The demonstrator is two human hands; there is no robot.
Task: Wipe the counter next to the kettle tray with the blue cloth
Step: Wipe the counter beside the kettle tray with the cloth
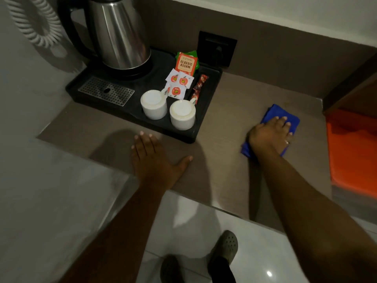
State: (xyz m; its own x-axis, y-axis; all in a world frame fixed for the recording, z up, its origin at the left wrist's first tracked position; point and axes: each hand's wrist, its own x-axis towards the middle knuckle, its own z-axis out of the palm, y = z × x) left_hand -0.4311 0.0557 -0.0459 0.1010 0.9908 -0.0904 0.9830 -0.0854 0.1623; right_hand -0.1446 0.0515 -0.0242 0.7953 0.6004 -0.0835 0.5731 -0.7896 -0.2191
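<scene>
A folded blue cloth (pixel 274 113) lies on the brown counter (pixel 228 119), to the right of the black kettle tray (pixel 210 94). My right hand (pixel 269 137) presses flat on top of the cloth, fingers spread, covering its middle. My left hand (pixel 153 158) rests palm down on the counter in front of the tray, fingers apart, holding nothing. On the tray stand a steel kettle (pixel 118 31), two upturned white cups (pixel 154 104), and tea and sugar sachets (pixel 186 63).
A dark wall socket (pixel 217 49) sits behind the tray. An orange surface (pixel 353 152) borders the counter on the right. A coiled white cord (pixel 34 21) hangs at top left. Below the counter's front edge are a tiled floor and my shoes (pixel 224 250).
</scene>
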